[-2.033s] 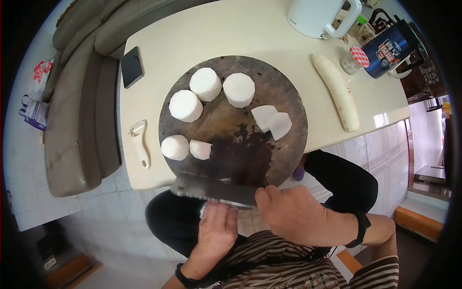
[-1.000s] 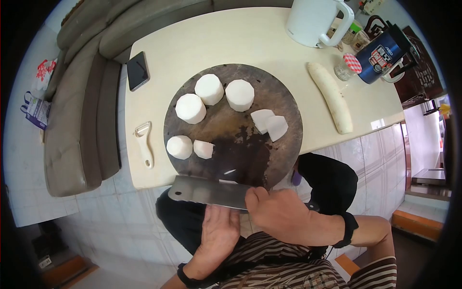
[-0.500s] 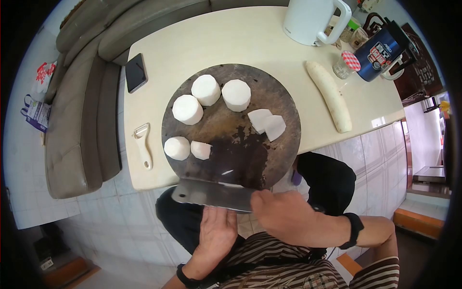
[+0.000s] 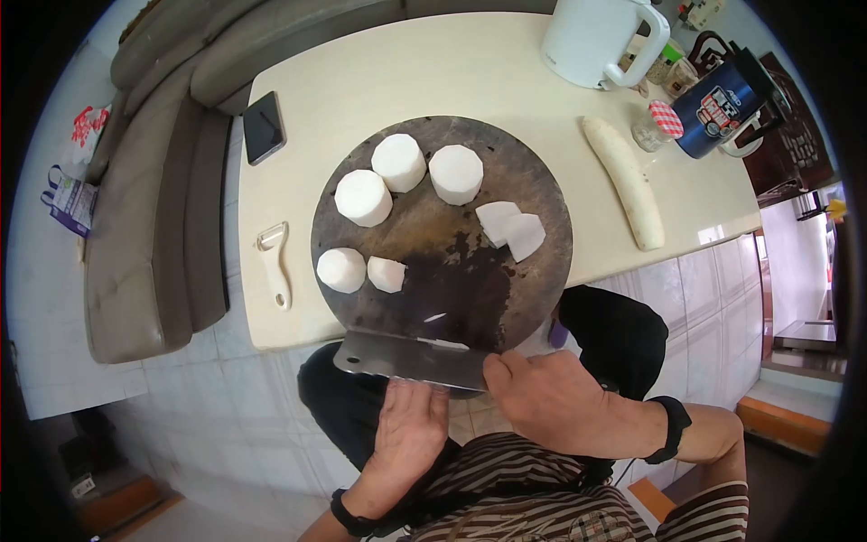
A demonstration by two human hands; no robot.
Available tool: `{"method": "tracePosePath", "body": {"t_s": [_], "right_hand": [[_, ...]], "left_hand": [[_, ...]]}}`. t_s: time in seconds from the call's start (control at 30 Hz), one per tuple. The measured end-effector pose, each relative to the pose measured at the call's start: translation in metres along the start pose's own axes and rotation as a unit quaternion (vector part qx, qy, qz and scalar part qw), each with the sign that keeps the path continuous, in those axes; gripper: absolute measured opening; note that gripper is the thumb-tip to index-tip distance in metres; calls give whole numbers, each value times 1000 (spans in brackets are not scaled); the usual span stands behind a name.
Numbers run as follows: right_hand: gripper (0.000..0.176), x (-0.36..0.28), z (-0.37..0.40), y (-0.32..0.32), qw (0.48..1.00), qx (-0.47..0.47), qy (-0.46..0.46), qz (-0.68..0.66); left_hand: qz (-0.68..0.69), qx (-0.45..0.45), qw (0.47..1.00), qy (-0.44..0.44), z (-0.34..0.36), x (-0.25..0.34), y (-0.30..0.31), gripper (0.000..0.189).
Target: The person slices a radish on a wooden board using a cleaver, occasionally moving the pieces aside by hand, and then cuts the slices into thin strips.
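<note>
On the far left, a grey sofa [image 4: 135, 226] stands beside the cream table [image 4: 433, 72]. Near the table's left edge lie a dark phone [image 4: 264, 126] and a white peeler [image 4: 274, 262]. Next comes the round cutting board [image 4: 452, 271], which carries white radish chunks [image 4: 363, 197] and two flat slices [image 4: 510, 230]. At the near rim of the board is the cleaver [image 4: 406, 357], broad side up, reaching past the table edge. The left hand [image 4: 411, 434] is below the blade, fingers stretched out and released, touching the steel. The right hand [image 4: 542, 397] has its fingers clenched around the cleaver's handle. Further right, a whole radish [image 4: 623, 181] lies on the table, near a jar [image 4: 652, 126] and a blue mug [image 4: 722, 104].
</note>
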State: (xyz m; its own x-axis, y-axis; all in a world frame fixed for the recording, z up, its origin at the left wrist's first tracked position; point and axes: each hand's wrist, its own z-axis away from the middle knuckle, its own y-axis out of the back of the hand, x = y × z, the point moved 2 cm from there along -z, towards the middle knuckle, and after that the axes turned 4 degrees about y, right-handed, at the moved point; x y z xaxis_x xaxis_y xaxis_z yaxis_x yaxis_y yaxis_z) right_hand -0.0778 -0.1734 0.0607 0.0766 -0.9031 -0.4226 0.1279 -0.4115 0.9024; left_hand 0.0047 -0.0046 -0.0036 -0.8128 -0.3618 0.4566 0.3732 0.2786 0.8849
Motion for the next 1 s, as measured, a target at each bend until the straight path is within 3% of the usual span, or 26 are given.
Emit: {"method": "tracePosePath", "body": {"t_s": [0.17,0.23,0.37,0.53,0.77,0.83,1.0], "right_hand": [[29,0,-16,-7,1000,6,30,2],[18,2,-20,-6,999,33,20,-9],[18,4,-6,-3,999,40,6,-7],[20,0,-1,2,1000,-11,-6,13],[22,1,-21,-1,999,-9,34,-10],[21,7,-19,-7,999,30,20,-19],[19,0,-2,3,1000,6,2,-10]], "left_hand": [[-1,8,1000,0,-4,4,3,25],[-61,4,998,-26,-4,6,4,31],[-75,16,996,-35,-3,7,4,30],[-5,6,1000,-3,0,1,0,25],[30,9,998,57,-3,3,-1,28],[-20,44,998,-29,-5,4,4,30],[2,48,999,-5,-2,1,-3,29]]}}
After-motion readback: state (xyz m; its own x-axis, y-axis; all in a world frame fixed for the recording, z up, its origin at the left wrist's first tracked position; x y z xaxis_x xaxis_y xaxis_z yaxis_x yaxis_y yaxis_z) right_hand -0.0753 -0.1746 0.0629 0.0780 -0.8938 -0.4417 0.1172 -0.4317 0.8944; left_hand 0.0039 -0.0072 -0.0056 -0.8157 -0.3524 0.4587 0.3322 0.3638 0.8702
